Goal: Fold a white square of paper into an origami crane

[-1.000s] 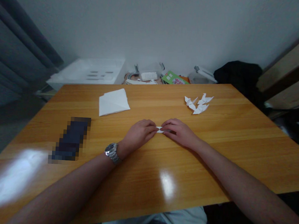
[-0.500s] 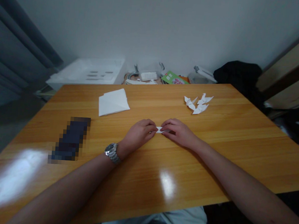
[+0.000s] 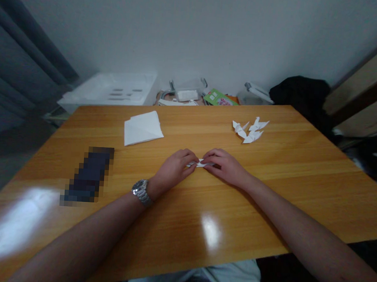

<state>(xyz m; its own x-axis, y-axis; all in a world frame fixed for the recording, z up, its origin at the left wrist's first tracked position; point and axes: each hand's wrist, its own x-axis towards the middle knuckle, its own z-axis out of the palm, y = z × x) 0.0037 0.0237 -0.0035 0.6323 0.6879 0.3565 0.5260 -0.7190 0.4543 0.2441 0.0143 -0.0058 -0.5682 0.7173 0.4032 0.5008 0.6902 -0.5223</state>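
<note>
A small piece of folded white paper lies low over the tabletop between my two hands. My left hand, with a metal watch at its wrist, pinches the paper's left end between thumb and fingers. From the other side my right hand is closed on the right end. Fingers cover much of the paper, so its full shape is hidden. Beyond my right hand stand several folded white paper cranes in a close group. A stack of white paper sheets rests to the far left of my hands.
The wooden table reaches to both sides of my arms. A dark, pixelated flat object lies on its left. Behind the far edge are a white foam tray, a green booklet and a black bundle.
My left fingers have lifted and shifted slightly, and more of the paper's left end shows beneath them. My right hand stays nearly in place on the paper.
</note>
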